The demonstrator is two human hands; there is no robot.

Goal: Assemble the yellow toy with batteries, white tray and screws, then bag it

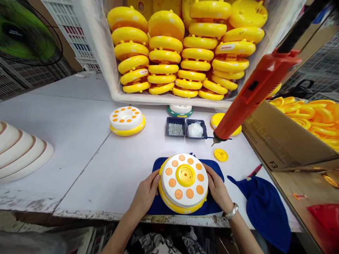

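Note:
A round white-and-yellow plastic disc with orange dots and a yellow centre ring rests on a folded blue cloth. My left hand grips the disc's left side, and my right hand grips its right side. A bracelet circles my right wrist. The disc hides most of the cloth. A small yellow round cap lies on the table just beyond my right hand, apart from it.
An orange hot glue gun hangs over the table, nozzle down. Nearby are a similar disc, dark trays of glitter and white filling. A white-lined bin holds stacked yellow rings; a cardboard box stands right.

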